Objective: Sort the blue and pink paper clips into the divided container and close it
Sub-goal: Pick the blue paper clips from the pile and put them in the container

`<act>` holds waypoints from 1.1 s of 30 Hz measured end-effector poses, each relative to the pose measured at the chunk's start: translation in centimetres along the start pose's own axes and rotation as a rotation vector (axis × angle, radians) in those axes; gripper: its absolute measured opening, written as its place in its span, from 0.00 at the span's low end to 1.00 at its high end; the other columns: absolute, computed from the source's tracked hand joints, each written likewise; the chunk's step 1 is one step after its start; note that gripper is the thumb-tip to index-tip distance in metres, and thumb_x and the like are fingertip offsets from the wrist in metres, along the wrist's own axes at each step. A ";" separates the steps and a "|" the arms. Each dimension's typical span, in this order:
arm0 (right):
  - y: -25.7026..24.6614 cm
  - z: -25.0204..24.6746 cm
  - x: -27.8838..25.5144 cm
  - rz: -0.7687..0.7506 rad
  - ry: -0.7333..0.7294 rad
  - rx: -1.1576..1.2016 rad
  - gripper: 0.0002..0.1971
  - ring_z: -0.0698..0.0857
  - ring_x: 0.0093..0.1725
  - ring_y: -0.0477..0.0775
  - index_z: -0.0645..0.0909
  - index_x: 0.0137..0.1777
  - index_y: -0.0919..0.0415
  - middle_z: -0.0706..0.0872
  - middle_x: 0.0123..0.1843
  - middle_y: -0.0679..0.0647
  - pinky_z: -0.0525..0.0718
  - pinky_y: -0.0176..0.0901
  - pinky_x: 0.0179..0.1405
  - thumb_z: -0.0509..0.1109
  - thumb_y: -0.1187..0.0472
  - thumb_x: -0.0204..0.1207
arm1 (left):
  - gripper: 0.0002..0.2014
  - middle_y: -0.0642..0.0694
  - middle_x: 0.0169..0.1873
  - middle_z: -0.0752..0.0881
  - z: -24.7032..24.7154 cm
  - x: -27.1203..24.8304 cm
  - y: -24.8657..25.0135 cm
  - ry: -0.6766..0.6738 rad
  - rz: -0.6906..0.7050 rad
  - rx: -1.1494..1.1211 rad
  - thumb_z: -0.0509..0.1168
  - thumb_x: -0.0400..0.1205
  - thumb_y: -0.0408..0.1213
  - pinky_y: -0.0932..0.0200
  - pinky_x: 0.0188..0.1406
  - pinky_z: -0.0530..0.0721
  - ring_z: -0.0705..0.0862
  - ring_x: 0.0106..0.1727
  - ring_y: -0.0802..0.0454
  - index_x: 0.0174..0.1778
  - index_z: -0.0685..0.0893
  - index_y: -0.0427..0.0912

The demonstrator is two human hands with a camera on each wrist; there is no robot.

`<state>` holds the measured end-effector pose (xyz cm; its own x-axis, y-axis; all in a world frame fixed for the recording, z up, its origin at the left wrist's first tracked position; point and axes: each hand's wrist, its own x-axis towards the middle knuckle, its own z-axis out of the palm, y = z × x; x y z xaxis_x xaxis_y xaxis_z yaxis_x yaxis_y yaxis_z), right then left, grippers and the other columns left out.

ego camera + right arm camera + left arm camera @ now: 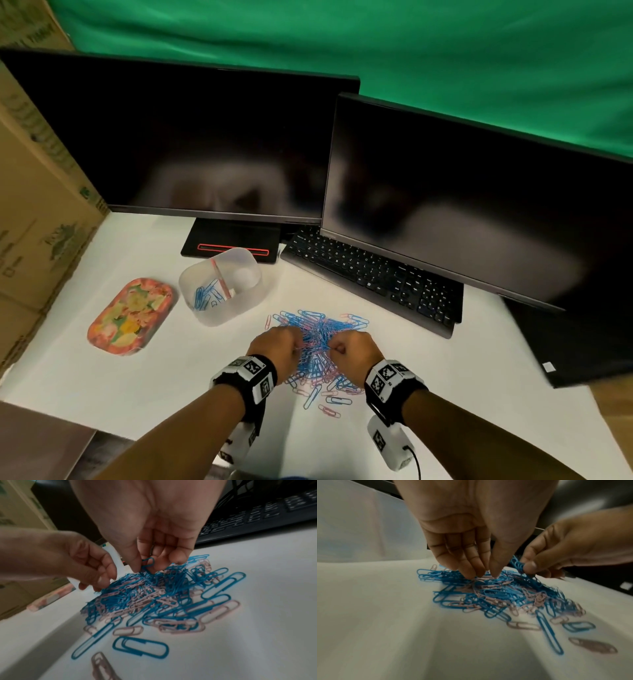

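We see a tangled heap of thin wire paper clips (320, 346), blue and pink, on the smooth white worktop (144, 377). Left hand (275, 344) fingers pinch pink clips (485, 578); right hand (352, 349) pinches blue clips (148, 564). Frosted plastic container (222, 287), lid (132, 315) off, lies beyond on the left.

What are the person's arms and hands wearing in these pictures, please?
Both forearms are bare, with no sleeves. Each wrist carries a black strap with white blocks printed with black-and-white square markers. A white camera unit hangs under each wrist; a black cable leaves the right one.
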<state>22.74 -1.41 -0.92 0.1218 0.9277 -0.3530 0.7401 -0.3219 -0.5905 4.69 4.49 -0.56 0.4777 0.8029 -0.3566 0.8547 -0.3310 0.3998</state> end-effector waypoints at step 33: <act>0.5 -2.0 -0.5 0.160 -0.177 0.422 0.08 0.78 0.23 0.51 0.78 0.36 0.57 0.82 0.29 0.56 0.79 0.42 0.27 0.67 0.65 0.76 | 0.10 0.50 0.34 0.90 -0.7 -0.7 -1.3 -0.035 -0.192 -0.581 0.68 0.76 0.30 0.70 0.38 0.80 0.86 0.35 0.58 0.35 0.87 0.51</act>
<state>24.38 -1.68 0.36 0.0705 0.8256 -0.5599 0.3843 -0.5404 -0.7485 3.08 4.68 -0.28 0.3405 0.8015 -0.4917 0.6805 0.1507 0.7170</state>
